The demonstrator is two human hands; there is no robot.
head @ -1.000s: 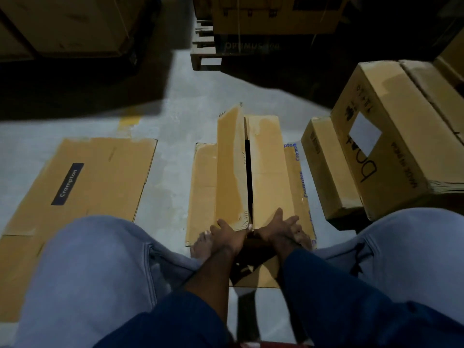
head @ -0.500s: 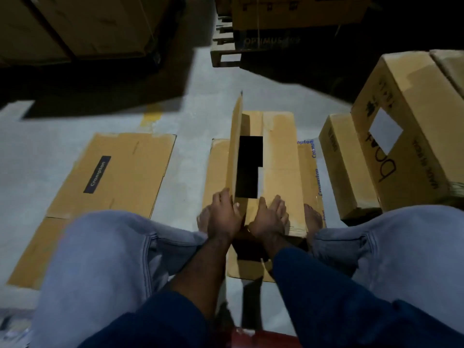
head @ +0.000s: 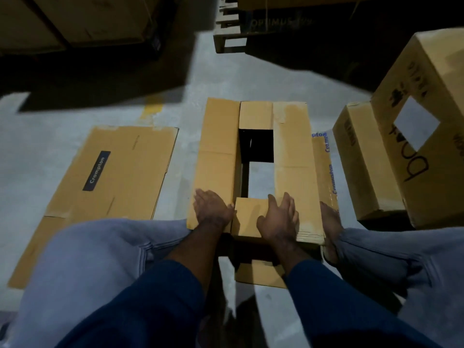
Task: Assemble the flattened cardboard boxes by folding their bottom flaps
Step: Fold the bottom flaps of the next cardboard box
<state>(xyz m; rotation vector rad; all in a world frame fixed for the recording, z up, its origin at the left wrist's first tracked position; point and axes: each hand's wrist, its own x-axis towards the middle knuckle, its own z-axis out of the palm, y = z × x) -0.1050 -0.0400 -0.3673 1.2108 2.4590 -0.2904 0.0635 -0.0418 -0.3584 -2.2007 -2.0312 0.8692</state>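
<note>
A brown cardboard box (head: 293, 151) stands on the floor between my knees with its bottom flaps facing up. Its two long flaps are spread apart and a dark gap shows between them. A short flap (head: 248, 214) lies folded inward at the near end, another at the far end. My left hand (head: 212, 209) lies flat with straight fingers on the left long flap (head: 218, 151). My right hand (head: 278, 219) presses flat where the near short flap meets the right long flap. A flattened box (head: 113, 172) with a Crompton label lies on the floor to the left.
Assembled boxes (head: 414, 136) stand stacked at the right, close to the open box. A wooden pallet (head: 231, 33) with large cartons sits ahead, and more large cartons (head: 75, 21) at the far left. My bare foot (head: 331, 222) rests beside the box's right side. Grey concrete floor (head: 50, 136) surrounds everything.
The left long flap, upright before, has swung outward and now lies nearly flat, widening the gap. Both hands have moved apart onto the flaps. The camera has come closer over the box.
</note>
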